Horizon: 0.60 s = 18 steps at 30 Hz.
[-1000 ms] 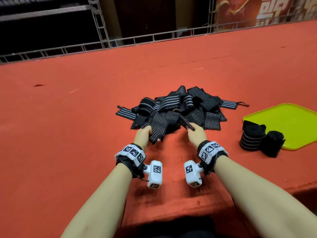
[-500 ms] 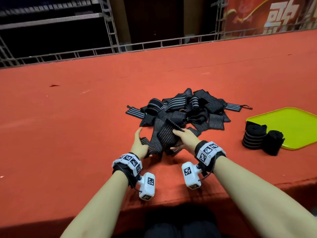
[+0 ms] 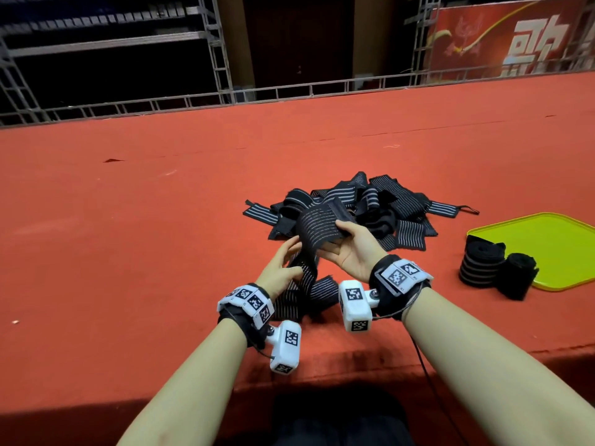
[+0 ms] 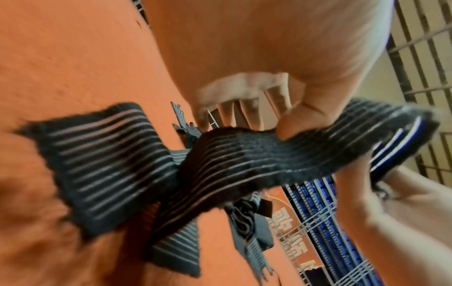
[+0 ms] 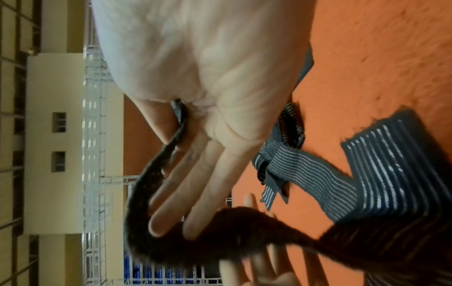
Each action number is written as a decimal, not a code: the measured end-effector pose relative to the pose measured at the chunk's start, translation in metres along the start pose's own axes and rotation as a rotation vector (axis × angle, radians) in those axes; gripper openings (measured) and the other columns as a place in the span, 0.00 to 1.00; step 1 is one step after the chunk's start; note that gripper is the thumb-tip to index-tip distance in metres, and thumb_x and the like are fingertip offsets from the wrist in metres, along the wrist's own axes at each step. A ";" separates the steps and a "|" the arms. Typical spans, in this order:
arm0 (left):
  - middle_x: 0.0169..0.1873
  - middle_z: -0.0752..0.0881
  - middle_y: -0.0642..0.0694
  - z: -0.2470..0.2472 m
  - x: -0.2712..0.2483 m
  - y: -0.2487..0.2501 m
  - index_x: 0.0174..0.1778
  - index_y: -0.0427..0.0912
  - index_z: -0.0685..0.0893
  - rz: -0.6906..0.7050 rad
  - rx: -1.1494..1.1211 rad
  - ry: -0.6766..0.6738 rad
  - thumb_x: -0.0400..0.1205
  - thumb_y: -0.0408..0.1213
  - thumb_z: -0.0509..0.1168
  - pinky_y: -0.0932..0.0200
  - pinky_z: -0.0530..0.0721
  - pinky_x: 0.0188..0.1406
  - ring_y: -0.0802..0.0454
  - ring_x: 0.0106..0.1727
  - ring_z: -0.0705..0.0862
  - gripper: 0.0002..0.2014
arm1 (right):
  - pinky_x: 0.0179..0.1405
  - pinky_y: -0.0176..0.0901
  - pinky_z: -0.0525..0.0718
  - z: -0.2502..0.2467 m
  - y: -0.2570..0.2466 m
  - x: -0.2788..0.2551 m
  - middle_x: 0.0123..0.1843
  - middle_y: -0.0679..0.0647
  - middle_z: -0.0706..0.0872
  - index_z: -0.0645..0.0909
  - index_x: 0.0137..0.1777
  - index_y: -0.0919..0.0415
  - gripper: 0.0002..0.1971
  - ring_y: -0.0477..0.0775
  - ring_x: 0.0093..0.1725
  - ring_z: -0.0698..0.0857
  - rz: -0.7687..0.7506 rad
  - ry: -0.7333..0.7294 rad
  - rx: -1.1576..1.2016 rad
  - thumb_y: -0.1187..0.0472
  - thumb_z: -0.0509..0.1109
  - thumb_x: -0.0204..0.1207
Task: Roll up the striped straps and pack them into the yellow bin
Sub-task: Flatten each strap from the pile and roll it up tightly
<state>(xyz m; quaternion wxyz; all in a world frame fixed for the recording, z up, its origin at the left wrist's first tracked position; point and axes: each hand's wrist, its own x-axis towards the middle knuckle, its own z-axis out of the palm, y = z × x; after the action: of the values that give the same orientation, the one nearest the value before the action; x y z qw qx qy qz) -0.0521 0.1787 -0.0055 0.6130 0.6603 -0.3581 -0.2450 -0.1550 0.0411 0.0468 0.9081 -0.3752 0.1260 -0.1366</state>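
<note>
Head view first: on the red table [image 3: 128,252] I see the loose pile of straps [image 3: 396,207] beside the yellow bin [image 3: 547,246], with two finished rolls [image 3: 495,272] touching its near rim. My strap [image 3: 317,226] is lifted between both hands, its tail trailing onto the cloth. It looks soft, light and floppy (probably stretchy), so I'd grip one end. Right hand [image 3: 352,251] pinches the top; left hand [image 3: 280,268] curls around the middle.

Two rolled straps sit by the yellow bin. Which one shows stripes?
The left roll, nearer the pile of loose straps: pale stripes ring its side. The roll to its right looks plain black.
</note>
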 end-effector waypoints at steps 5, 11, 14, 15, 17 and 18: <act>0.27 0.78 0.51 0.003 0.007 0.011 0.40 0.42 0.72 -0.106 -0.033 0.033 0.76 0.20 0.65 0.70 0.74 0.28 0.62 0.25 0.77 0.12 | 0.36 0.43 0.89 -0.006 -0.003 -0.003 0.38 0.57 0.90 0.80 0.52 0.66 0.11 0.53 0.33 0.89 -0.030 0.060 0.084 0.63 0.56 0.84; 0.36 0.83 0.42 -0.011 -0.010 -0.001 0.53 0.40 0.77 -0.322 -0.136 -0.014 0.82 0.27 0.62 0.58 0.87 0.39 0.51 0.28 0.87 0.07 | 0.24 0.47 0.88 -0.029 -0.028 -0.002 0.32 0.60 0.90 0.78 0.46 0.67 0.14 0.57 0.30 0.90 -0.153 0.222 0.303 0.62 0.54 0.86; 0.63 0.74 0.47 0.000 -0.005 -0.009 0.74 0.52 0.68 -0.269 0.139 -0.056 0.79 0.38 0.69 0.55 0.79 0.57 0.50 0.58 0.81 0.28 | 0.23 0.51 0.87 -0.026 -0.017 -0.007 0.33 0.61 0.89 0.78 0.48 0.67 0.13 0.58 0.30 0.90 -0.084 0.206 0.253 0.62 0.54 0.86; 0.67 0.70 0.50 0.006 -0.002 -0.007 0.77 0.55 0.65 -0.220 0.196 -0.069 0.75 0.41 0.73 0.54 0.76 0.61 0.50 0.64 0.76 0.35 | 0.25 0.52 0.88 -0.023 -0.013 -0.008 0.34 0.62 0.89 0.78 0.48 0.67 0.13 0.59 0.32 0.91 -0.054 0.178 0.232 0.62 0.54 0.85; 0.71 0.70 0.50 0.019 0.003 0.001 0.76 0.56 0.65 -0.142 0.174 -0.090 0.66 0.45 0.74 0.51 0.72 0.70 0.49 0.70 0.72 0.41 | 0.31 0.56 0.89 -0.019 -0.007 -0.010 0.38 0.62 0.90 0.79 0.50 0.68 0.13 0.60 0.35 0.91 0.005 0.124 0.195 0.62 0.54 0.85; 0.69 0.74 0.48 0.024 0.007 0.005 0.71 0.54 0.70 -0.117 0.128 -0.102 0.63 0.44 0.74 0.49 0.72 0.71 0.49 0.69 0.73 0.39 | 0.34 0.56 0.90 -0.018 -0.006 -0.010 0.38 0.62 0.90 0.80 0.51 0.68 0.13 0.60 0.36 0.91 0.023 0.108 0.182 0.62 0.55 0.84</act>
<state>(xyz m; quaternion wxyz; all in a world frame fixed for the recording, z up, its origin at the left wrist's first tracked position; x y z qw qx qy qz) -0.0669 0.1583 -0.0032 0.5351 0.7046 -0.3646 -0.2903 -0.1714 0.0291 0.0400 0.9317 -0.2820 0.1662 -0.1571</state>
